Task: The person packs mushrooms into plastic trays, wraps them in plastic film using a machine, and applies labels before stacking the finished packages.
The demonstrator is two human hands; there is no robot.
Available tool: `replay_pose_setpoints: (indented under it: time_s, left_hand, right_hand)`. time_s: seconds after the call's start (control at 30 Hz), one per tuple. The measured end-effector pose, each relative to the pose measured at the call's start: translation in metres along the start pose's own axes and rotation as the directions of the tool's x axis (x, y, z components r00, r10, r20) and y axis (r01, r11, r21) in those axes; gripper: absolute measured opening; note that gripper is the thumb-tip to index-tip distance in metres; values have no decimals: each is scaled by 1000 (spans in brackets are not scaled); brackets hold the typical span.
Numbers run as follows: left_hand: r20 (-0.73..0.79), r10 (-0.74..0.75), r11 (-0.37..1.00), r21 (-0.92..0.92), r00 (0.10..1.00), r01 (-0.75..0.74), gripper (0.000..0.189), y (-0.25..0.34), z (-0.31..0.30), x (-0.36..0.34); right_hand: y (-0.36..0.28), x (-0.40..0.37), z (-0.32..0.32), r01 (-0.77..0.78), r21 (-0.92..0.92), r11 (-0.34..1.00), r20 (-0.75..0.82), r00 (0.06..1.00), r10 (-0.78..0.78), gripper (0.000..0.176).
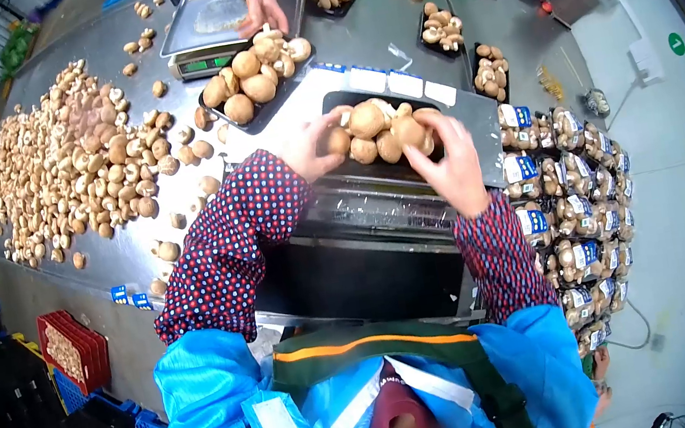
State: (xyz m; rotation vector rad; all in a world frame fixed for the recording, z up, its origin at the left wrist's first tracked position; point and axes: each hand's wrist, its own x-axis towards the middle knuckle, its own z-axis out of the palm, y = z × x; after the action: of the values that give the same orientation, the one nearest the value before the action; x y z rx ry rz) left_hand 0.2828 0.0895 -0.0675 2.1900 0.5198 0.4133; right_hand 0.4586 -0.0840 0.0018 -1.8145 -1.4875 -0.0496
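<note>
A black tray (329,102) filled with brown mushrooms (366,120) sits in front of me on the metal work surface. At the tray's left end my left hand (313,146) is closed round a mushroom (338,141), its thumb and fingers curved. My right hand (451,160) grips a mushroom (408,131) at the right end between thumb and fingers. Just beyond the tray lie white labels (405,84) in a row. Another full tray of mushrooms (249,77) stands to the left, against the scale (200,62).
A large heap of loose mushrooms (81,155) covers the table's left side. A co-worker's hand (262,9) is at the scale. Several filled trays (441,29) stand at the far right. Wrapped, labelled mushroom packs (575,215) are stacked at my right. A red crate (89,345) is low at left.
</note>
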Motion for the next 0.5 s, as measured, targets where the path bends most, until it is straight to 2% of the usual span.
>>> replay_pose_setpoints:
  time_s: [0.07, 0.1, 0.13, 0.17, 0.2, 0.27, 0.3, 0.33, 0.37, 0.4, 0.43, 0.47, 0.5]
  left_hand:
    - [47, -12, 1000, 30, 999, 11, 64, 3, -4, 3]
    - [72, -16, 998, 66, 997, 11, 64, 6, -6, 5]
    - [86, -21, 995, 95, 996, 13, 64, 9, -6, 7]
    - [99, -86, 990, 118, 991, 74, 67, 10, -4, 7]
    - [60, -90, 992, 98, 994, 84, 69, 11, -1, 2]
    - [-15, -98, 993, 64, 995, 99, 73, 15, 3, -9]
    - [-55, -52, 986, 158, 997, 60, 78, 21, -3, -25]
    - [-192, 53, 931, 364, 980, 21, 77, 30, -8, -47]
    - [-280, 76, 927, 373, 957, 35, 70, 34, -17, -70]
    - [-351, 47, 846, 512, 935, 149, 50, 41, -27, -91]
    - [-339, -11, 761, 608, 941, 228, 39, 37, -31, -104]
    - [-350, -69, 657, 688, 934, 307, 30, 35, -32, -115]
    - [-330, -75, 650, 699, 941, 297, 28, 29, -24, -119]
  right_hand:
    - [16, 4, 16, 141, -308, 941, 41, 990, -135, 35]
    - [22, 4, 19, 34, -222, 974, 80, 997, -16, 34]
    - [25, 2, 16, 4, -281, 960, 99, 995, 25, 32]
    - [27, 2, 17, -7, -326, 945, 81, 996, 36, 35]
    - [26, -3, 18, -29, -368, 929, 67, 996, 57, 38]
    - [16, -9, 14, -79, -278, 957, -32, 997, 73, 45]
    - [13, -16, 4, -50, -267, 963, -58, 998, 36, 51]
    - [14, -28, -10, -70, -291, 954, -96, 994, 43, 49]
    - [19, -48, -27, -139, -251, 958, -115, 987, 113, 42]
    - [25, -73, -43, -295, -238, 925, -111, 955, 276, 30]
    - [37, -100, -52, -362, -311, 879, -104, 932, 347, 23]
    - [38, -119, -56, -333, -635, 697, -64, 922, 382, 31]
    - [37, -130, -52, -348, -666, 660, -4, 886, 463, 35]
